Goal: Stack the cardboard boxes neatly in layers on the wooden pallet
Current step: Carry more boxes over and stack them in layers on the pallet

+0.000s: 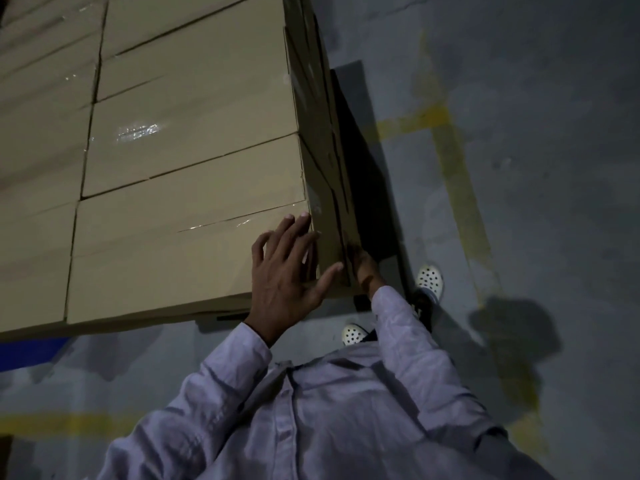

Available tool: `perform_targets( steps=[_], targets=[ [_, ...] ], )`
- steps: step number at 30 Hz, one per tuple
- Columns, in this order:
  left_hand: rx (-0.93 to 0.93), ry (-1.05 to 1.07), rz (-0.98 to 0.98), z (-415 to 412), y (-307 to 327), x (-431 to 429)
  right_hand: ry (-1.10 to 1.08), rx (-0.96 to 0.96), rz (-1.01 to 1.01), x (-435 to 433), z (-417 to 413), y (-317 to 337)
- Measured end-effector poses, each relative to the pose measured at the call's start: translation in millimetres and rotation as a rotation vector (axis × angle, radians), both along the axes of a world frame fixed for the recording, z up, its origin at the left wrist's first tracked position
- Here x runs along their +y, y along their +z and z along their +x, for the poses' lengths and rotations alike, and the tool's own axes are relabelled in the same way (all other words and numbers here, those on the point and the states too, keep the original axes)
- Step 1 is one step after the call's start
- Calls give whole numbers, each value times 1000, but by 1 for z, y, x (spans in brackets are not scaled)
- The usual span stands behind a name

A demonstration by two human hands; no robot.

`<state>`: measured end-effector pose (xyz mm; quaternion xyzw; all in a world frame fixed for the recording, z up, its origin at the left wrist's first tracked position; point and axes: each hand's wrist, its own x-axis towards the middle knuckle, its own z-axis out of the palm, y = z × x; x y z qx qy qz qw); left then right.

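Head view: left hand (285,271) lay spread flat on the corner box (173,265), which stretched toward nine o'clock; right hand (363,268) at its side, grip unreadable.

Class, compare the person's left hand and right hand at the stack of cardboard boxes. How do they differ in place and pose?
The left hand lies on top of the corner box, fingers spread and straight; the right hand is lower, against the side of the stack. The left hand is lit; the right hand is in shadow, its fingers unclear. Both are at the same corner.
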<state>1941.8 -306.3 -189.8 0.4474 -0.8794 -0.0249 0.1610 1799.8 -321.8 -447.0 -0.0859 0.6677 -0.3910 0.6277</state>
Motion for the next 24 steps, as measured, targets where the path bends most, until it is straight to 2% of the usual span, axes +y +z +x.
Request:
perform_targets(
  steps=[3, 5, 9, 11, 13, 15, 17, 20, 22, 24],
  targets=[
    [14, 195, 65, -12, 0, -10, -29, 86, -29, -22, -9, -16],
    [-16, 251, 112, -14, -5, -18, -74, 98, -52, -38, -7, -10],
    [-4, 239, 83, -8, -12, -20, -77, -115, 147, -50, -1, 22],
    [-5, 237, 88, -6, -12, -19, -31, -105, 86, -51, -2, 28],
    [11, 232, 88, -5, -12, -18, -124, -43, 17, -53, -2, 26],
    [30, 223, 82, -6, -11, -18, -149, -90, 76, -52, -2, 23],
    [31, 219, 98, -4, -9, -19, -31, -158, 160, -50, -5, 34],
    [30, 224, 98, -4, -10, -20, -12, -224, 116, -59, -9, 51],
    [42, 220, 92, -4, -10, -20, -34, -199, 90, -62, -5, 46],
    [59, 212, 90, -4, -10, -19, -19, -137, 156, -55, -1, 39]
  ],
)
